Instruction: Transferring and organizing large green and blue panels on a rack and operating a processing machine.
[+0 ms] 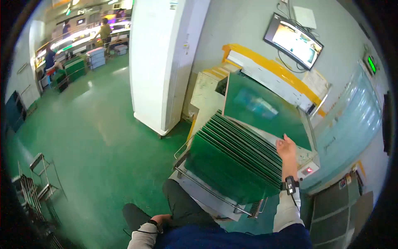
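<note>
A large glossy green panel [265, 108] lies flat on the pale machine table, with a blurred reflection on its surface. My right hand [286, 148] is over the panel's near edge; one finger extends onto it and the others curl loosely. I see nothing gripped between those fingers. Just below, several green panels [232, 162] stand on edge in a row on a cart with metal rails [211, 190]. Low in the view, my left hand [161, 218] rests by my thigh. Its fingers are mostly hidden.
A tall white cabinet [155, 66] stands left of the machine table [204, 90]. Above it hangs a screen [293, 40]. Clear plastic sheeting [344, 120] hangs at the right. Metal frames [43, 178] stand on the green floor at left; people work far off.
</note>
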A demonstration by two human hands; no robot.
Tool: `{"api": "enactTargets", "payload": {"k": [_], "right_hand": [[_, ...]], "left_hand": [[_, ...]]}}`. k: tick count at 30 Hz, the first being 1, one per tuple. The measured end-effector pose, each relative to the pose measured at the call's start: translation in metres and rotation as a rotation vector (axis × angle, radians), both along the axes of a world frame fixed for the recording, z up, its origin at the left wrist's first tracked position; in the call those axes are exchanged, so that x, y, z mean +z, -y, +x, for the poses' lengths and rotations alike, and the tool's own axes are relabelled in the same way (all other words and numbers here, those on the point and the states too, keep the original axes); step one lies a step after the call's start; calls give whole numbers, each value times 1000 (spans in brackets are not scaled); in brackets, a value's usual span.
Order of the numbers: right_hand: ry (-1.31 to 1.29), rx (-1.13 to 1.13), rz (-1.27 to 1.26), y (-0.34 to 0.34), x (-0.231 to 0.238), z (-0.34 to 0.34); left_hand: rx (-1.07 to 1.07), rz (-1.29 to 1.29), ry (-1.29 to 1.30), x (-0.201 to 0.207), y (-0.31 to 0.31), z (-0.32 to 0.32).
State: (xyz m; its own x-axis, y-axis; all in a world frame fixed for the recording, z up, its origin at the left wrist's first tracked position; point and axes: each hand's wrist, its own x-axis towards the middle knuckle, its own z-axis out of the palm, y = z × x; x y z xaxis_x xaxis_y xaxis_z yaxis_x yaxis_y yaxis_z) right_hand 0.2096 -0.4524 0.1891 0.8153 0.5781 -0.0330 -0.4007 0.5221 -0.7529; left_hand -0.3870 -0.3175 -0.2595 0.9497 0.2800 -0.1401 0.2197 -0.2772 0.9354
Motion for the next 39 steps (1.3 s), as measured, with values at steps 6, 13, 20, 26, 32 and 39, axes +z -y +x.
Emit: {"api": "enactTargets", "payload": {"k": [6,13,20,26,32,39], "right_hand": [[-169,-9,71,2,-67,58],[-231,-176,-126,-6,-90,80],[-174,138,-145,-113,-85,38],[-234,-11,-116,-91,-88,80],[-217,21,-127,-93,-89,93],[-206,-10,-137,-101,-96,102]], "left_hand": [[-144,-385,-1060,98,4,70],[-254,-103,-370,-19,2,45],[-236,-218,-600,-120,-21,-6],[-224,10,-454,20,-2,32],[-256,-207,-765,111,-1,62],[-441,-235,-631,24,-1,44]]}}
